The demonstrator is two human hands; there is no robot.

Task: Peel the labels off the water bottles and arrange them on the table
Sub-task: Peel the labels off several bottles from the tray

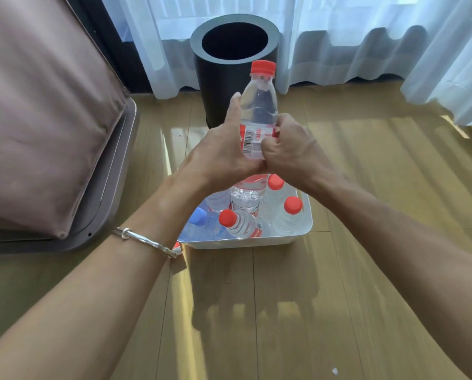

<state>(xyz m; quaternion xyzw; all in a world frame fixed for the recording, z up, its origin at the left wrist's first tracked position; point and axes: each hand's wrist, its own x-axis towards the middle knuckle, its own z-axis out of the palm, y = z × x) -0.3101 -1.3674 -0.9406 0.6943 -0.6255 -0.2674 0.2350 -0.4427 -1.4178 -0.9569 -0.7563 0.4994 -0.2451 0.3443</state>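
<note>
I hold a clear water bottle with a red cap upright above a white tub. Its red and white label with a barcode is still wrapped around the middle. My left hand grips the bottle's left side, thumb up along it. On the right, my right hand is closed against the label, fingers pinched at its edge. The tub holds several more bottles, most with red caps, one with a blue cap; some lie flat.
A tall black cylindrical bin with an open top stands behind the tub, in front of white curtains. A brown cushioned seat fills the left side. The floor is wood planks.
</note>
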